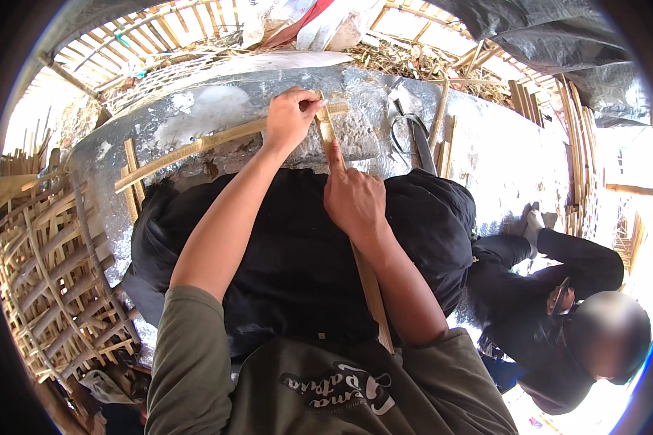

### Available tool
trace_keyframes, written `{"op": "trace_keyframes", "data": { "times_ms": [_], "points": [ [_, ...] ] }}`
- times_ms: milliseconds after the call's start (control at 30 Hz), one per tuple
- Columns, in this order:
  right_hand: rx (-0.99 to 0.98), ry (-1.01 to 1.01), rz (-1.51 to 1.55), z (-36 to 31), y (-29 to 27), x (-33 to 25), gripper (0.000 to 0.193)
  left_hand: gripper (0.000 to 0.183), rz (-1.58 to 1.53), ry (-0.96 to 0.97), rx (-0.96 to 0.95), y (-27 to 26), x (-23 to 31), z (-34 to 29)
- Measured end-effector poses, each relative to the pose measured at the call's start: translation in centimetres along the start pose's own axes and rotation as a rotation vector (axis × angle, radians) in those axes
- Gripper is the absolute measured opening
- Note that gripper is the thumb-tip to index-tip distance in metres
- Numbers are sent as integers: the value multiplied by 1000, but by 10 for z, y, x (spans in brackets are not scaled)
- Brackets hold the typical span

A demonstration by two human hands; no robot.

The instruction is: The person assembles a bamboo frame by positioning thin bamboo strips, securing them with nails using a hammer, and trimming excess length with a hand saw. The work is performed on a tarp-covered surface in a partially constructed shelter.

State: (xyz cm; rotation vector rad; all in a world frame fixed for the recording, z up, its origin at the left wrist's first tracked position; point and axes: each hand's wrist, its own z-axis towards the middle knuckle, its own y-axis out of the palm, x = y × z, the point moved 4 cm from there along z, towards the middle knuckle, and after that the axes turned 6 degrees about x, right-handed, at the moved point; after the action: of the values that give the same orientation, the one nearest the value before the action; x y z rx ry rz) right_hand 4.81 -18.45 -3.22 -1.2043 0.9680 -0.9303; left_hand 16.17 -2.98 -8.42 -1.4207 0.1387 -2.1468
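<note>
A bamboo strip [326,132] runs from the far side toward my body, passing under my right hand and along my right forearm. My left hand [292,119] is closed, its thumb and fingertips pinched at the strip's far end. Lower on the strip, my right hand [355,197] grips it with the index finger stretched along its face; the thumb is hidden. Beneath the far end, a second bamboo strip [196,147] lies crosswise. Black cloth [290,254] covers my lap under both forearms.
A grey sheet [218,109] spreads over the floor. Short bamboo pieces [132,181] lie left, a woven bamboo lattice [58,268] beyond. Right of my hands are a black cord loop [403,119] and a dark blade-like piece [422,145]. A person [537,319] sits at the right.
</note>
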Motion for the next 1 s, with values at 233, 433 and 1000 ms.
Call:
{"op": "trace_keyframes", "data": {
  "times_ms": [233,433,1000],
  "points": [
    [-12,-4,26,1,0,0,61,16,8,10,-8,1,0,1],
    [4,-14,16,1,2,1,63,17,18,27,9,0,0,2],
    [-77,15,58,2,-3,-1,68,14,25,59,-40,-1,4,-1]
  ]
}}
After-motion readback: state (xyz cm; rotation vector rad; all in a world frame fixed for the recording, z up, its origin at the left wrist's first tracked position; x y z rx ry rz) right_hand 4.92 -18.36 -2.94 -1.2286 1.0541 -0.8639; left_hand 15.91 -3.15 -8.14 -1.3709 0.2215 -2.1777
